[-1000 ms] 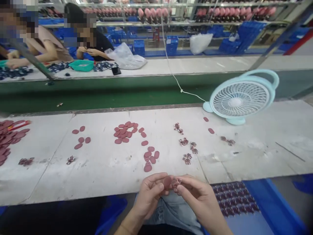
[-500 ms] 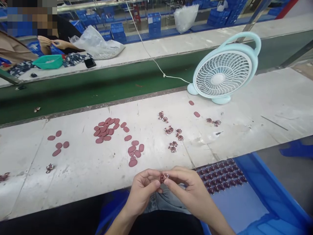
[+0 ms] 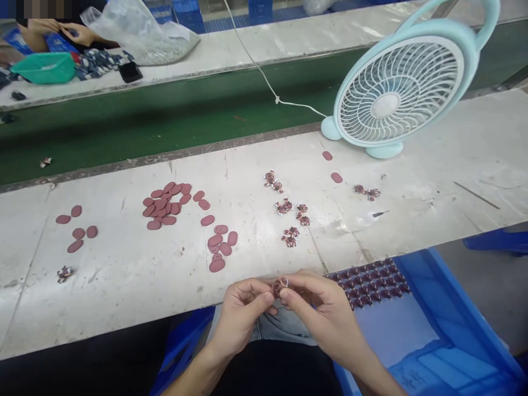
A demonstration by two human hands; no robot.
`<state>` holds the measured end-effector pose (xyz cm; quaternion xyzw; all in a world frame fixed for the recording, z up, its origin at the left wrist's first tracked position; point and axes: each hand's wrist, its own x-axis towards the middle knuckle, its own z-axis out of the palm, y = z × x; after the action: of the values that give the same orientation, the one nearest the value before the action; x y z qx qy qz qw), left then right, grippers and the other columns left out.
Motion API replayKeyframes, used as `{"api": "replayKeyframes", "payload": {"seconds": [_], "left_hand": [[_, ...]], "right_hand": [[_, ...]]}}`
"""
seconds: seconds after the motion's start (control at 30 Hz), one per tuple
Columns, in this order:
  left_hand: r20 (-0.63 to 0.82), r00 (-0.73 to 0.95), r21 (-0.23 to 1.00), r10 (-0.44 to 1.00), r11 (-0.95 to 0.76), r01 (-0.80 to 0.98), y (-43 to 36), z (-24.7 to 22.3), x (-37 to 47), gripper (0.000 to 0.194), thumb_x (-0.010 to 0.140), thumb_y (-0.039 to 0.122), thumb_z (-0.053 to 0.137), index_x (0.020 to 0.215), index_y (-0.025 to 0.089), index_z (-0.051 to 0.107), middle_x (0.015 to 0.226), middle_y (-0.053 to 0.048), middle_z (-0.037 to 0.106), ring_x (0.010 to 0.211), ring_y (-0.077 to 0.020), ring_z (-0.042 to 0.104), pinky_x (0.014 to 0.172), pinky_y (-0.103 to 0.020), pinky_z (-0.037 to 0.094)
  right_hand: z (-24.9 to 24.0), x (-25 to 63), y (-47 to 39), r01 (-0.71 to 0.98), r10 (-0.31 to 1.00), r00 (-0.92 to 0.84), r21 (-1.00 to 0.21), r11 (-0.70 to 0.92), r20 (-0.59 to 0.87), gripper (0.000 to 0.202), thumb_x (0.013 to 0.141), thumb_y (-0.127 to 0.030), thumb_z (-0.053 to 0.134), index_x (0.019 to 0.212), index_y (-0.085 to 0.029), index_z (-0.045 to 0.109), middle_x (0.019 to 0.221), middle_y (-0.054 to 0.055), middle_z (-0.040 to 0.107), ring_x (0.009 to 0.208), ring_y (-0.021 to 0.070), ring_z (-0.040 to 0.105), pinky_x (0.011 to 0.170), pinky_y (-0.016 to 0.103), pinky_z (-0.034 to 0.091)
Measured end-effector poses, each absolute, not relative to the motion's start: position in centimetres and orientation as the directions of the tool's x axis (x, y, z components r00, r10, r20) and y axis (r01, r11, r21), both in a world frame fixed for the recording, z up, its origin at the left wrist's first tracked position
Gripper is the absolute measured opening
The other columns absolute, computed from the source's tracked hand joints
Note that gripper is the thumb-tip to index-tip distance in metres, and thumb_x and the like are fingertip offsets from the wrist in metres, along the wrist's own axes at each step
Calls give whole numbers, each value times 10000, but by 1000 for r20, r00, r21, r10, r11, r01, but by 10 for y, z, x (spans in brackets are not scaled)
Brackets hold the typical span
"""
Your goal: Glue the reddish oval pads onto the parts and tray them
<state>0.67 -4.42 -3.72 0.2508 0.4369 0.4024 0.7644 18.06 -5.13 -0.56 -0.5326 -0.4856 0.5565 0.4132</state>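
Head view: small dark red piece [image 3: 278, 287] in a tight pinch

Main risk, at a guess: a drop onto the lap [image 3: 289, 330], from only fingertips holding on. Also easy to bend the thin shiny ring [image 3: 284, 282] by squeezing too hard.

Dark red, roundish and tiny, with the ring on its right side. Perhaps more parts behind; hard to tell, with so much covered by fingers. Held over the lap, just by the near edge of the white table [image 3: 247, 181].

Left hand [image 3: 243, 308]: thumb and finger almost together, pinching the left side. Right hand [image 3: 322, 302]: thumb and finger almost together too, pinching the right side, near the ring.

On the table: flat red ovals [image 3: 216, 265] and little shiny clusters [image 3: 284, 207]. Down to the right: blue bin [image 3: 457, 300] with dark red bits [image 3: 376, 297] in neat rows.
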Motion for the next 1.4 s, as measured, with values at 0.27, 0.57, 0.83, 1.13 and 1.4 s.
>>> {"api": "replayKeyframes", "payload": {"seconds": [0.27,0.57,0.83,1.13,1.4], "left_hand": [[-437,308,743,845,532,-405,-46,-40,10,108,837,232,774,755,165,752,933,-76,790,787,-167,710,669,-239,554],[-430,284,751,857,514,-415,-48,-40,12,94,838,222,771,768,161,755,946,-75,780,769,-167,709,677,-252,559],[-418,227,784,880,475,-400,-48,-43,10,49,844,214,766,821,171,765,1005,-73,784,739,-151,711,630,-230,574],[-369,267,840,890,443,-315,-45,-38,-1,106,892,278,713,944,190,742,1175,-118,762,896,-228,759,607,-246,586],[211,322,524,923,-385,760,34,-14,-64,233,911,236,669,1131,236,748,1274,-86,726,1158,-278,651,1016,-472,528]], "right_hand": [[-15,181,-55,-24,977,-56,-978,-209,-208,158,918,-291,703,1058,-277,776,960,43,748,900,195,721,762,289,603],[-17,179,-59,-55,980,-30,-978,-200,-199,153,923,-264,701,1057,-296,770,950,22,735,882,170,713,758,267,589],[-17,177,-58,-91,971,-14,-966,-241,-241,155,920,-295,702,1057,-289,774,1003,41,752,855,186,722,719,289,622],[-16,181,-59,-274,951,-30,-913,-303,-307,161,913,-277,718,1061,-269,778,981,44,781,818,164,740,710,249,641],[-62,263,-110,-277,859,268,-889,-365,-437,277,795,-295,834,1061,-254,767,1027,87,781,784,213,748,624,289,655]]}}
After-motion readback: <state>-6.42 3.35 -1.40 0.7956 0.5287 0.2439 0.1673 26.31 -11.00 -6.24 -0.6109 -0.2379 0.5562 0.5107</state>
